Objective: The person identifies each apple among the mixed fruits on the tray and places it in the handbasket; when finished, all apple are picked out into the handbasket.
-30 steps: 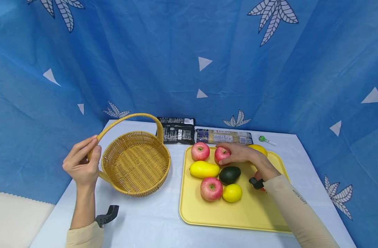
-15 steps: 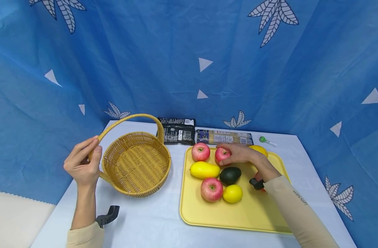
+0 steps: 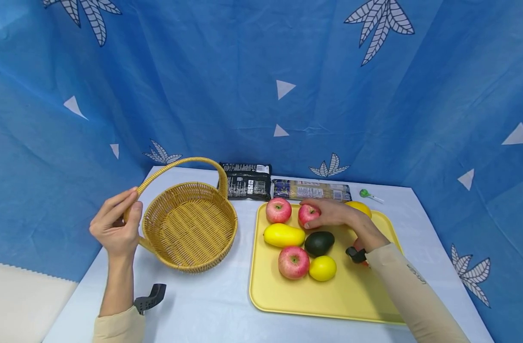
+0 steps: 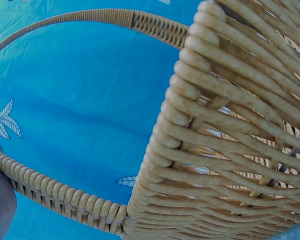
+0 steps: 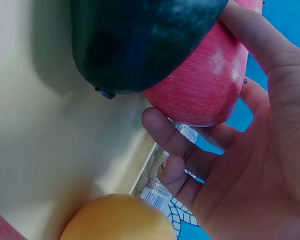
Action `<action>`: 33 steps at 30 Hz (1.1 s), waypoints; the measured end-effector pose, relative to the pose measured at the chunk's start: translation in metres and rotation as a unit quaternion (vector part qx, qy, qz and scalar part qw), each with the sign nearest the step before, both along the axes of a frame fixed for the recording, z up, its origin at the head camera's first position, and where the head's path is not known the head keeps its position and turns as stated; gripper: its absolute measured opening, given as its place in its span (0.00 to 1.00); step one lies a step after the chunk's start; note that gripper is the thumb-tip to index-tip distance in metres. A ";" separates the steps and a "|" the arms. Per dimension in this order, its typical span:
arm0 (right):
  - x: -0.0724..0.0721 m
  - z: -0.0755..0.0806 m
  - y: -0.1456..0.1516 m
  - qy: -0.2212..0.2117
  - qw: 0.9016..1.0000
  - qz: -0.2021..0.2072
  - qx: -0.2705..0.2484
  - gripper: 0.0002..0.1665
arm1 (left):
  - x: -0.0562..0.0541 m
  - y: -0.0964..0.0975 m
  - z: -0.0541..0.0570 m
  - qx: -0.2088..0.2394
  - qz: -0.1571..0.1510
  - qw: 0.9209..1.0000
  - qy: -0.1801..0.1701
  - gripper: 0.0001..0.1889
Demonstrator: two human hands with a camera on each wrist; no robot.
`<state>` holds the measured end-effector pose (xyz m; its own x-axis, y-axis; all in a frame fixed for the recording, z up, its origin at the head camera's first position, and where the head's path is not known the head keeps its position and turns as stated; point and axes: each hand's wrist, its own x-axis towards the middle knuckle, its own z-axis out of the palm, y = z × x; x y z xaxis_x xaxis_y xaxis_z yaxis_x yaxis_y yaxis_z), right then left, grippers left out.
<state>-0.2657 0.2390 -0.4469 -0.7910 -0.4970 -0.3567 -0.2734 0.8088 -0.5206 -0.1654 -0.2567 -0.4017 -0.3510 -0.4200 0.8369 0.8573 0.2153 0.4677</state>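
Blue leaf-printed cloth (image 3: 201, 71) hangs behind a white-covered counter (image 3: 201, 305), where the left hand (image 3: 117, 228) pinches the arched handle (image 3: 179, 163) of a round wicker basket (image 3: 194, 265) between thumb and fingers. At the back of the yellow tray (image 3: 295, 302), the right hand (image 3: 332, 212) has its fingers and thumb curved around a red apple (image 3: 306, 216), which sits just behind the dark green avocado (image 3: 319, 244) and beside a second apple (image 3: 278, 210).
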 end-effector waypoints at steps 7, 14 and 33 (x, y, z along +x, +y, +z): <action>0.000 0.001 0.000 0.006 1.000 0.005 0.000 0.47 | 0.000 0.000 0.000 0.003 0.000 1.000 0.002 0.09; 0.004 0.005 -0.002 0.010 1.000 -0.002 -0.002 0.46 | 0.000 -0.001 0.001 -0.004 0.001 1.000 -0.003 0.09; 0.008 0.020 -0.005 0.031 0.999 -0.014 -0.010 0.47 | 0.002 0.000 0.001 -0.003 0.004 1.000 -0.006 0.09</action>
